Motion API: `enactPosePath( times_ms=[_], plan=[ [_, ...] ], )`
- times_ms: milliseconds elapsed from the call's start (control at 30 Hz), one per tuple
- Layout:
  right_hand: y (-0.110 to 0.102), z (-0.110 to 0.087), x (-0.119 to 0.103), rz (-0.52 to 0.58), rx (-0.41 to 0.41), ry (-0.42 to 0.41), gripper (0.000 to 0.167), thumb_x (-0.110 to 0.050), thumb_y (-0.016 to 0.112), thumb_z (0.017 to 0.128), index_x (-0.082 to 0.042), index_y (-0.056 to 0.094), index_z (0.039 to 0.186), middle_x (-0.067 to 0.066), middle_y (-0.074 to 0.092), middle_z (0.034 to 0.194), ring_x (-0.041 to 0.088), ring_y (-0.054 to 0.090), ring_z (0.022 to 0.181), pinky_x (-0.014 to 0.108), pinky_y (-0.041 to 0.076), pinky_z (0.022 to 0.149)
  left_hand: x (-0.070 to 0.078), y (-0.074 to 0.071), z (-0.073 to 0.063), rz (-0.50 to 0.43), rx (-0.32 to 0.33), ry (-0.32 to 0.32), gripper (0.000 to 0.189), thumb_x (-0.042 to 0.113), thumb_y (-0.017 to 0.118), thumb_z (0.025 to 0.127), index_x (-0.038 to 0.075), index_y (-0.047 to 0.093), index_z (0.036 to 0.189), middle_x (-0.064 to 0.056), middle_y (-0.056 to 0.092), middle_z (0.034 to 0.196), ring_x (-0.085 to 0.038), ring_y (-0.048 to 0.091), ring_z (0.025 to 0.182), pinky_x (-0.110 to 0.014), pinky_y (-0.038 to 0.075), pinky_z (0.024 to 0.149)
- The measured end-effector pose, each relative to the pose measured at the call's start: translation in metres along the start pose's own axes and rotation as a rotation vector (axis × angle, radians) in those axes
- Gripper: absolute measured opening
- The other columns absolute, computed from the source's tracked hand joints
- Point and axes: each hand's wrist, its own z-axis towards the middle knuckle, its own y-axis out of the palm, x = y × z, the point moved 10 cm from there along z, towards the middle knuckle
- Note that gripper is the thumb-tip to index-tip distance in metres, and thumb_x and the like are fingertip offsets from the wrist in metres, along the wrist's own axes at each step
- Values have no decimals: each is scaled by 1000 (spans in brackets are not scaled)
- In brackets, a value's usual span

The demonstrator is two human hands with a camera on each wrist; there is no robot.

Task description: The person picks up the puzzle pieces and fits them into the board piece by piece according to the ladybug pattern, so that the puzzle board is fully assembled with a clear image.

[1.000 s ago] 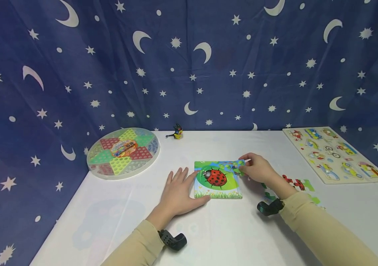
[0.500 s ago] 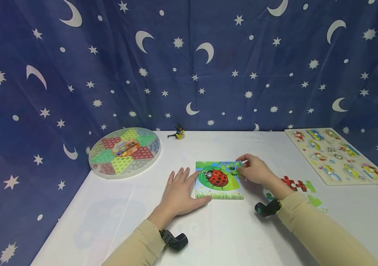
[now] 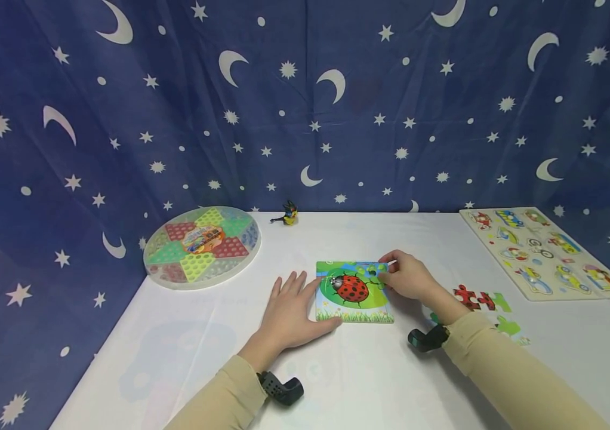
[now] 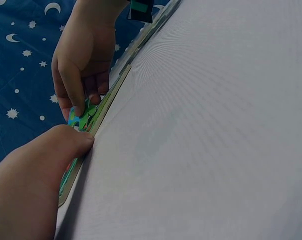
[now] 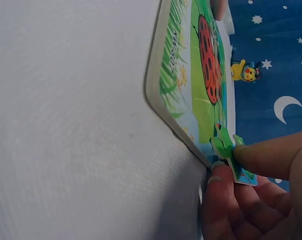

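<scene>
A square ladybug puzzle board (image 3: 332, 309) lies flat on the white table. My left hand (image 3: 290, 316) spreads its straight fingers at the board's left side, its thumb along the near edge. At the far right corner of the board, my right hand (image 3: 411, 278) pinches a green and blue jigsaw piece (image 5: 244, 174) between thumb and fingers. The right wrist view shows that piece tilted over the printed surface, beside a leafy green part. Loose jigsaw pieces (image 3: 468, 297), red and green, lie right of the board, partly behind my right forearm.
A round Chinese checkers board (image 3: 219, 272) stands at the back left. Near the back edge sits a small yellow and black toy figure (image 3: 287, 214). A wooden picture puzzle board (image 3: 520, 275) lies at the back right. A dark blue star curtain (image 3: 283, 155) hangs behind the table.
My right hand, pinching the jigsaw piece, has shifted slightly left and inward over the board's far right corner. My left hand stays at the board's left side.
</scene>
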Motion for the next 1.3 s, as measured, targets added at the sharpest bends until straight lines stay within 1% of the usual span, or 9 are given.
enactPosePath(
  times_ms=[167, 300, 400, 500, 633, 733, 833, 1100, 1300],
  plan=[
    [-1, -1, -3, -41, -5, -24, 35, -13, 68, 96, 1, 58, 126, 15, 59, 104, 20, 59, 74, 29, 54, 59, 0, 1, 0, 4, 1, 2, 97, 83, 55, 82, 22, 46, 156, -16, 37, 161, -34, 26, 152, -56, 11, 123],
    [-2, -1, -5, -70, -4, -41, 34, -15, 68, 96, -1, 59, 126, 17, 60, 113, 22, 60, 80, 30, 55, 61, -1, 2, 1, 7, 5, 3, 96, 83, 55, 82, 22, 46, 156, -16, 37, 161, -35, 27, 152, -57, 12, 123],
    [-2, 0, -6, -96, -1, -52, 34, -16, 68, 96, -1, 60, 126, 17, 61, 115, 24, 59, 86, 30, 54, 64, -1, 2, 1, 11, 4, 3, 97, 83, 55, 82, 22, 46, 156, -16, 37, 161, -34, 26, 152, -57, 11, 123],
    [0, 1, -6, -107, 2, -66, 34, -17, 69, 96, -2, 61, 126, 17, 62, 115, 26, 60, 88, 32, 52, 67, -1, 3, 1, 12, 2, 1, 97, 83, 56, 82, 22, 45, 157, -16, 36, 162, -34, 25, 152, -57, 10, 123],
    [1, 1, -8, -124, 19, -92, 36, -17, 69, 96, -2, 63, 127, 17, 62, 115, 30, 60, 96, 42, 53, 79, -2, 4, 1, 7, -5, -4, 98, 83, 55, 82, 22, 44, 157, -16, 36, 162, -34, 24, 152, -56, 10, 123],
    [1, 0, -10, -144, 37, -105, 36, -17, 70, 96, 0, 64, 127, 18, 63, 115, 34, 58, 105, 52, 50, 92, -2, 5, 0, 4, -8, -8, 98, 83, 55, 81, 22, 43, 158, -15, 35, 162, -33, 24, 153, -56, 10, 123],
    [2, 0, -11, -152, 47, -103, 37, -16, 71, 95, 1, 65, 127, 19, 64, 116, 36, 57, 109, 57, 46, 98, -2, 5, 0, 3, -7, -8, 98, 83, 55, 81, 22, 43, 158, -15, 35, 162, -33, 24, 153, -55, 9, 123],
    [5, 3, -11, -153, 50, -91, 37, -16, 70, 95, 1, 65, 128, 17, 65, 115, 34, 58, 107, 55, 48, 97, -2, 5, 0, 4, -11, -13, 98, 83, 54, 82, 23, 43, 158, -15, 35, 163, -33, 23, 153, -56, 9, 123],
    [6, 4, -11, -156, 52, -101, 37, -16, 70, 96, 2, 64, 128, 17, 65, 114, 33, 58, 105, 54, 48, 96, -2, 4, 1, 5, -8, -10, 98, 83, 55, 82, 22, 42, 158, -15, 35, 162, -33, 24, 153, -56, 9, 123]
  ],
)
